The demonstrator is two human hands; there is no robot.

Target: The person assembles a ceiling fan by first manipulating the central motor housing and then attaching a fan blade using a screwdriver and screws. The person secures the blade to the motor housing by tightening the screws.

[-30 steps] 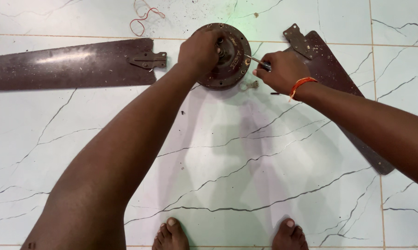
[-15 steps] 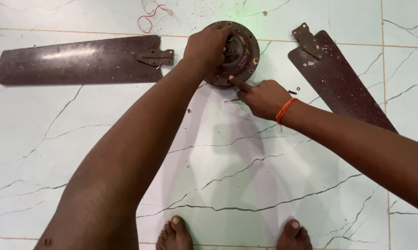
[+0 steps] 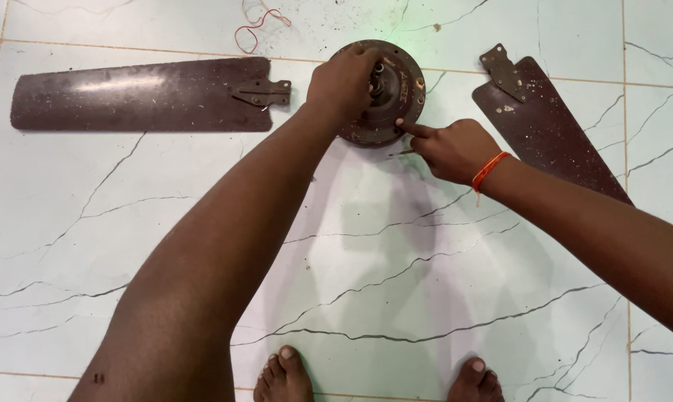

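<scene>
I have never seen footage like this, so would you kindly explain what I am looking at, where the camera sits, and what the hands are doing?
The camera is worn on a person's head and looks down, so you see their own arms and bare feet on a pale marble-patterned floor. The left hand grips a round brown ceiling-fan motor housing from above. The right hand, with an orange wrist thread, touches the housing's edge with one finger. Two detached brown fan blades lie alongside: one left, one right. A loose red wire lies beyond.
</scene>
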